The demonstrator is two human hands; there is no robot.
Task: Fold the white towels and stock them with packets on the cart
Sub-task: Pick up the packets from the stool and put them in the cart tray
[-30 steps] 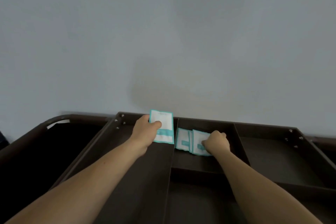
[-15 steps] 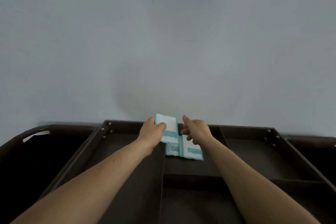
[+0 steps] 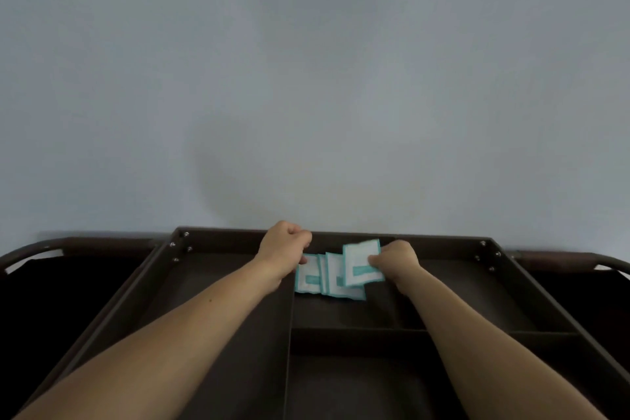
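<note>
Stocking seems barely begun: two packets [image 3: 308, 274] lie in the cart's [image 3: 221, 236] middle compartment by its far edge. The right hand [image 3: 397, 261] has a pinching grip on a third packet [image 3: 361, 261] just above them, while the left hand [image 3: 284, 249] is curled, apparently empty. Towels are nowhere in sight.

The person's 2 arms are uncovered for as much of them as the view takes in. The left forearm [image 3: 170, 334] is bare from wrist to frame edge and bears 1 small dark mole [image 3: 210, 299] on its upper side. The right forearm [image 3: 477, 327] is bare as well, smooth and unmarked. The left hand [image 3: 283, 249] and right hand [image 3: 397, 257] are ungloved, and rounded knuckles show. The fingers [image 3: 300, 236] are too blurred to tell nails.
</note>
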